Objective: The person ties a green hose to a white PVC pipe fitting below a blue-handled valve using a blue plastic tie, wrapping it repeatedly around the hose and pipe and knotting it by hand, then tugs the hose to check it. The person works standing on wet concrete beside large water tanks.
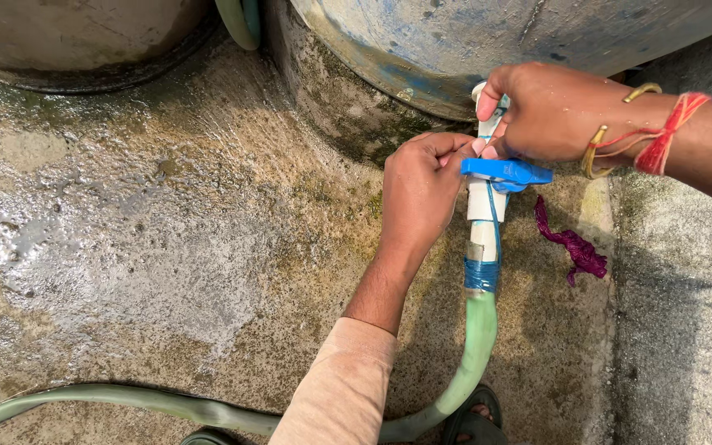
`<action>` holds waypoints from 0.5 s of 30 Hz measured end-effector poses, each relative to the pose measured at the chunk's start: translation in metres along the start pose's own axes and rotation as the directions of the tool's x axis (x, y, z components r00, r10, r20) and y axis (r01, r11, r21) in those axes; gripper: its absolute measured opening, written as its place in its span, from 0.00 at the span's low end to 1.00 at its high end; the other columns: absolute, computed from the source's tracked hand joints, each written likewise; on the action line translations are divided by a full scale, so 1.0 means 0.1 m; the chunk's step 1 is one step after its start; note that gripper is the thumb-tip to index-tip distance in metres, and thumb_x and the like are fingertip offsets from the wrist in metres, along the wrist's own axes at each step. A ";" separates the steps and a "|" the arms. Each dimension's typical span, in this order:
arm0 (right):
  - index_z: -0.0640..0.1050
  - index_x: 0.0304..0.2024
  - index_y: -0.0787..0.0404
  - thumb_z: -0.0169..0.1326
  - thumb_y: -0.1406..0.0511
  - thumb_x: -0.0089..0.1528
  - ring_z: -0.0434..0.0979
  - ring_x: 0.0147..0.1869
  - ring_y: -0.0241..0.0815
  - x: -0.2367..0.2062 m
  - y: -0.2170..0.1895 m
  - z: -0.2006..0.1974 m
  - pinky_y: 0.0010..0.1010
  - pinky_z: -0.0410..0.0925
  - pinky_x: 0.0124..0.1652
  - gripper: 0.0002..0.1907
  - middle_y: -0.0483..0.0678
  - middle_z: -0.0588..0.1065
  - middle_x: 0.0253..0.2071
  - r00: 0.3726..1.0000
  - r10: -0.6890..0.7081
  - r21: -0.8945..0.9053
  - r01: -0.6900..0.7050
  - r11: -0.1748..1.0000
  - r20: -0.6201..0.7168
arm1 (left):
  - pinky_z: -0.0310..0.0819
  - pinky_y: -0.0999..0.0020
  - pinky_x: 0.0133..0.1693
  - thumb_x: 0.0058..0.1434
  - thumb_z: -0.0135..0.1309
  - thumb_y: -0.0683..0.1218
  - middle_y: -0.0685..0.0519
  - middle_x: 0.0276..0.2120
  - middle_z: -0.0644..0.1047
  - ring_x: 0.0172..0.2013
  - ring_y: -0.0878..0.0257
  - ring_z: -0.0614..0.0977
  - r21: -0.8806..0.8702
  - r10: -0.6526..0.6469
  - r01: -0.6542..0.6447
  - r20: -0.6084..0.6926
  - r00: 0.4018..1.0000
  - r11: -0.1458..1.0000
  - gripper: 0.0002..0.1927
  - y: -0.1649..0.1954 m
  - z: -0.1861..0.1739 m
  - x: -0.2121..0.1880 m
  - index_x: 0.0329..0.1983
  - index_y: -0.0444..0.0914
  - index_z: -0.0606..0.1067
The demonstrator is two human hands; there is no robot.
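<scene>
Head view. A white pipe valve with a blue lever handle stands at the foot of a large blue drum, which rests on a mossy raised concrete base. The valve's lower end is bound with blue tape to a pale green hose. The hose curves down past a sandalled foot and runs left across the wet concrete floor.

The right hand grips the top of the valve just above the handle, its fingers curled tight round the white pipe end. The left hand sits just beside the valve body. Its fingers are pressed together at the point where the pipe meets the handle, apparently pinching something small there; what it is cannot be told. A thin blue strand trails down the valve body from the handle to the tape.

A crumpled magenta rag lies on the floor just right of the valve, apart from it. A second drum shows at top left.

Assessment: the work at hand appears to be at the joint above the handle. It is done well if the right hand keeps the pipe steady and square while the left works close to the joint. The hose should be left slack, so it does not pull the valve sideways. The floor is wet; footing needs care.
</scene>
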State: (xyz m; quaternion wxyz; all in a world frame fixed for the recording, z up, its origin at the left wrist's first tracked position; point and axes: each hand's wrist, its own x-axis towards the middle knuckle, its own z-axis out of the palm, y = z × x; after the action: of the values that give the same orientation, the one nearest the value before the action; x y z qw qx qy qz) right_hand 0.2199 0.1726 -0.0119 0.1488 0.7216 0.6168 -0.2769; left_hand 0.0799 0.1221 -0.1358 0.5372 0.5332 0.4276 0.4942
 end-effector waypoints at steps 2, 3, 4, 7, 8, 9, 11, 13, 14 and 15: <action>0.74 0.49 0.63 0.65 0.70 0.59 0.80 0.36 0.43 0.06 0.10 0.02 0.35 0.68 0.33 0.17 0.54 0.82 0.35 0.994 0.040 0.252 -0.065 0.966 0.100 | 0.71 0.74 0.30 0.62 0.62 0.47 0.54 0.24 0.81 0.26 0.73 0.77 -0.070 -0.137 0.140 0.044 0.990 0.988 0.09 0.00 -0.01 0.04 0.39 0.37 0.85; 0.74 0.49 0.64 0.63 0.71 0.60 0.78 0.35 0.42 0.07 0.19 0.02 0.33 0.66 0.30 0.16 0.55 0.82 0.35 0.985 0.036 0.408 -0.103 0.907 0.168 | 0.69 0.73 0.28 0.61 0.62 0.47 0.53 0.22 0.80 0.24 0.72 0.75 -0.104 -0.207 0.213 0.071 0.976 0.971 0.09 -0.02 0.01 0.06 0.39 0.36 0.85; 0.74 0.50 0.65 0.62 0.73 0.61 0.77 0.33 0.41 0.08 0.27 0.02 0.32 0.63 0.28 0.15 0.56 0.82 0.36 0.973 0.020 0.550 -0.148 0.822 0.232 | 0.70 0.73 0.29 0.61 0.62 0.47 0.54 0.23 0.81 0.25 0.73 0.76 -0.149 -0.212 0.225 0.097 0.972 0.963 0.10 -0.05 0.03 0.08 0.37 0.36 0.85; 0.70 0.45 0.68 0.53 0.78 0.59 0.81 0.36 0.39 0.13 0.51 0.01 0.29 0.70 0.33 0.12 0.55 0.81 0.35 0.943 -0.005 0.700 -0.243 0.671 0.333 | 0.71 0.73 0.30 0.63 0.61 0.48 0.56 0.25 0.82 0.26 0.73 0.76 -0.292 -0.223 0.274 0.194 0.955 0.917 0.12 -0.20 0.10 0.14 0.33 0.33 0.84; 0.70 0.44 0.68 0.55 0.78 0.60 0.81 0.36 0.39 0.17 0.56 0.02 0.30 0.70 0.32 0.12 0.55 0.82 0.36 0.931 -0.104 0.700 -0.186 0.690 0.350 | 0.70 0.72 0.30 0.64 0.61 0.48 0.56 0.25 0.82 0.26 0.73 0.76 -0.345 -0.220 0.297 0.247 0.944 0.890 0.13 -0.26 0.11 0.18 0.32 0.32 0.83; 0.69 0.44 0.69 0.57 0.78 0.61 0.81 0.36 0.39 0.21 0.59 0.01 0.31 0.71 0.31 0.12 0.54 0.82 0.36 0.911 -0.198 0.701 -0.127 0.701 0.362 | 0.69 0.72 0.30 0.65 0.61 0.48 0.55 0.26 0.82 0.26 0.72 0.75 -0.396 -0.209 0.322 0.302 0.930 0.860 0.14 -0.31 0.12 0.21 0.31 0.31 0.83; 0.73 0.46 0.68 0.60 0.75 0.63 0.79 0.35 0.38 0.24 0.61 0.01 0.32 0.70 0.31 0.11 0.53 0.82 0.35 0.886 -0.286 0.613 0.003 0.790 0.364 | 0.72 0.73 0.33 0.64 0.60 0.48 0.53 0.28 0.83 0.28 0.72 0.78 -0.434 -0.227 0.375 0.355 0.907 0.819 0.13 -0.40 0.12 0.25 0.33 0.32 0.83; 0.81 0.51 0.66 0.61 0.71 0.65 0.76 0.34 0.37 0.23 0.56 -0.01 0.31 0.70 0.32 0.11 0.53 0.80 0.33 0.892 -0.281 0.387 0.134 0.912 0.353 | 0.74 0.74 0.34 0.63 0.60 0.47 0.53 0.29 0.83 0.28 0.72 0.79 -0.444 -0.259 0.420 0.379 0.888 0.791 0.11 -0.43 0.12 0.27 0.34 0.32 0.83; 0.82 0.49 0.63 0.61 0.69 0.63 0.78 0.34 0.36 0.21 0.52 -0.03 0.31 0.71 0.34 0.12 0.51 0.82 0.33 0.910 -0.253 0.353 0.131 0.926 0.329 | 0.74 0.75 0.34 0.62 0.61 0.46 0.53 0.29 0.83 0.29 0.72 0.80 -0.434 -0.281 0.435 0.374 0.884 0.789 0.10 -0.43 0.11 0.28 0.35 0.32 0.83; 0.84 0.48 0.61 0.62 0.68 0.61 0.79 0.35 0.35 0.17 0.48 -0.04 0.30 0.72 0.35 0.12 0.48 0.83 0.33 0.926 -0.228 0.321 0.127 0.939 0.301 | 0.75 0.75 0.34 0.61 0.62 0.44 0.54 0.29 0.83 0.29 0.72 0.80 -0.422 -0.304 0.449 0.369 0.879 0.788 0.10 -0.41 0.09 0.29 0.36 0.31 0.82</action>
State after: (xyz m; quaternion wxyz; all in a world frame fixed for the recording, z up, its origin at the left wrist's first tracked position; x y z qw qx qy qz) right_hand 0.2692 0.1792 -0.0243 0.1157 0.6187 0.5978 -0.4965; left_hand 0.0964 0.1512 -0.1745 0.7990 0.3449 0.3040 0.3876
